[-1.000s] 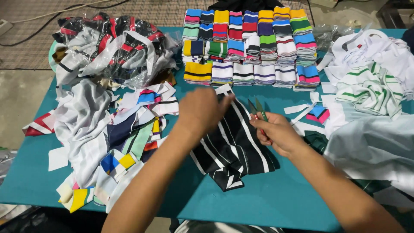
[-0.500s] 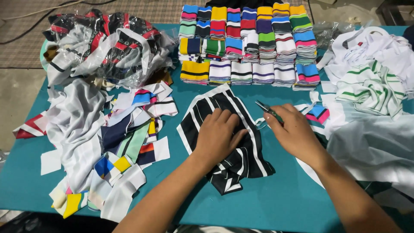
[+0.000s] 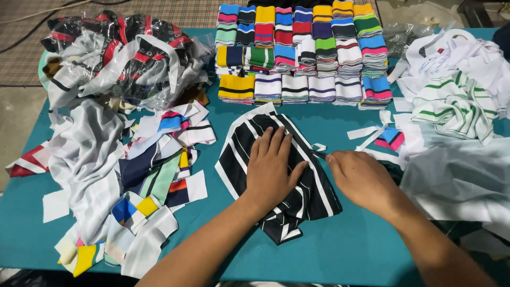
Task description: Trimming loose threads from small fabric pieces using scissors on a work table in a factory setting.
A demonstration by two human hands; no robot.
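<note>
A black fabric piece with white stripes lies on the teal table in the middle. My left hand presses flat on it, fingers spread, holding nothing. At the fabric's right edge, my right hand is closed around small scissors. Only their dark tip shows, touching the white border of the fabric.
Neat stacks of folded striped knit bands fill the far middle. A heap of loose coloured strips lies left, with plastic-bagged fabric behind it. White and green-striped cloth is piled at right. A small pink-blue scrap lies nearby.
My left hand has lowered the striped piece and now presses it flat on the table. My right hand has brought the scissors down to its right edge.
</note>
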